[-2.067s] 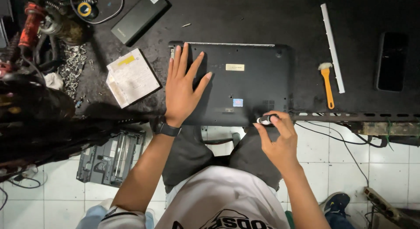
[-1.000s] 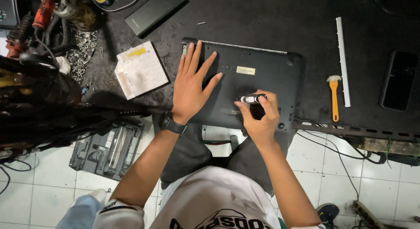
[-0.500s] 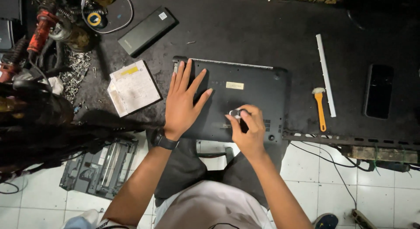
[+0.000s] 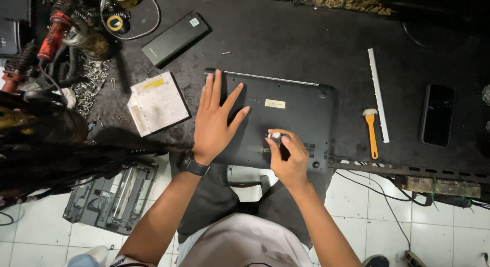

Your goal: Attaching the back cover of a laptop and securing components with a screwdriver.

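A black laptop point(image 4: 296, 114) lies upside down on the dark workbench point(image 4: 306, 47), its base facing up. My left hand point(image 4: 214, 121) rests flat on the laptop's left part, fingers spread, a black watch on the wrist. My right hand point(image 4: 288, 155) is closed round the handle of a small screwdriver point(image 4: 275, 137), held upright on the base near the front edge. The tip is hidden under my fingers.
A white optical drive point(image 4: 158, 101) lies left of the laptop, a black battery pack point(image 4: 176, 37) behind it. An orange-handled brush point(image 4: 371, 132), a white strip point(image 4: 378, 93) and a black phone point(image 4: 437, 114) lie to the right. Tools and loose screws point(image 4: 92, 78) crowd the left.
My right hand with the screwdriver has shifted from the laptop's front right corner to a spot nearer the middle of the front edge. The left hand stays flat.
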